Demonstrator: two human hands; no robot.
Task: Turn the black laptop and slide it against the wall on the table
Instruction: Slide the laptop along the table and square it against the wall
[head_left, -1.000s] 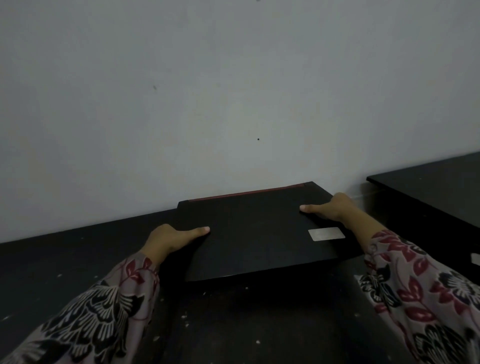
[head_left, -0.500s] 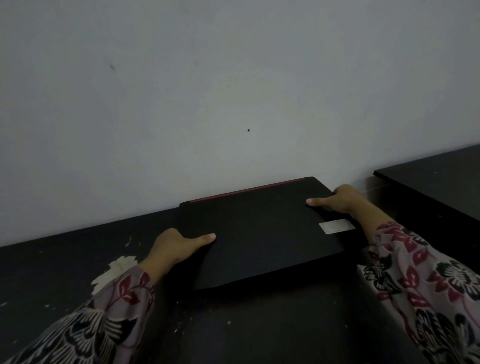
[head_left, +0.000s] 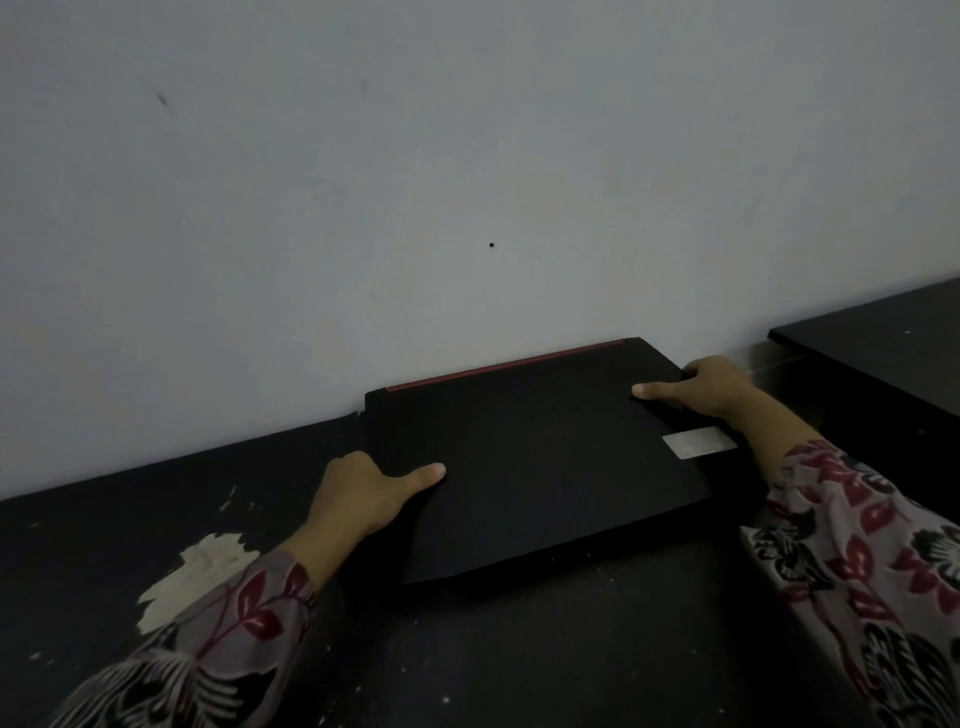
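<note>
The closed black laptop (head_left: 540, 457) lies flat on the dark table (head_left: 519, 660), its red-trimmed back edge right along the grey wall (head_left: 467, 182). A pale sticker (head_left: 698, 442) marks its right side. My left hand (head_left: 363, 493) grips the laptop's left edge, thumb lying on the lid. On the right edge, my right hand (head_left: 711, 385) holds the far corner with its thumb on top as well. The fingers of both hands are hidden under the edges.
A patch of peeled pale surface (head_left: 197, 577) shows on the table at the left. A second dark table (head_left: 883, 353) stands to the right, with a narrow gap between the two. White specks dot the tabletop.
The laptop has kept its place at the wall with both hands on its sides. The view has shifted slightly, bringing the peeled patch into sight at the left.
</note>
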